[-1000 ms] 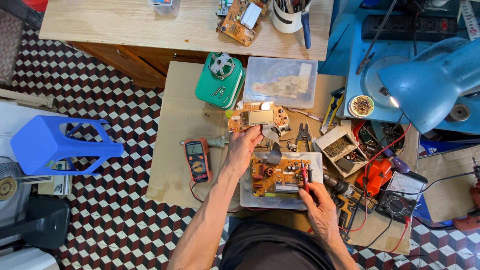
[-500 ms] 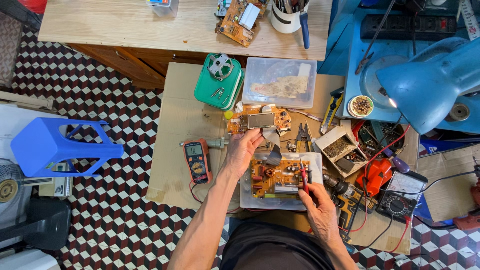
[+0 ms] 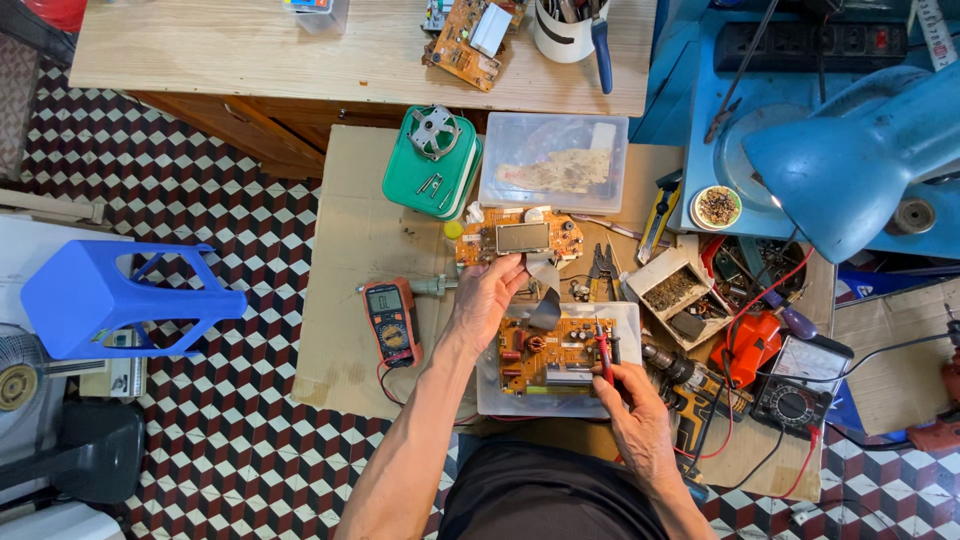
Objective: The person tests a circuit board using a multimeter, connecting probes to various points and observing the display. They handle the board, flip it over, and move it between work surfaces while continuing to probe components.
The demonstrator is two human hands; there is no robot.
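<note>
1. The left hand (image 3: 487, 297) pinches the lower edge of the display board (image 3: 518, 238) between thumb and fingers. A second ago that board lay a little further left and its screen looked paler; its dark screen now faces up, and the hand has kept its hold throughout.
2. A grey ribbon cable (image 3: 545, 308) runs from the display board down to the orange circuit board (image 3: 552, 352).
3. The circuit board lies in a shallow clear tray (image 3: 490, 392) on the cardboard sheet (image 3: 350, 240), just in front of the person. It has not moved.
4. The right hand (image 3: 640, 420) is closed on a red probe (image 3: 603, 352), tip down on the right part of the circuit board. Half a second ago the probe stood at nearly the same spot; the hand has barely shifted.
5. The two hands are apart, one at each board.
6. An orange multimeter (image 3: 389, 320) lies left of the left forearm, unchanged.
7. Behind the display board stand a green box (image 3: 432, 165) and a clear lidded box (image 3: 553, 162); pliers (image 3: 602, 268) lie to its right.
8. A second meter (image 3: 795, 385) lies at the right, by the red leads.
</note>
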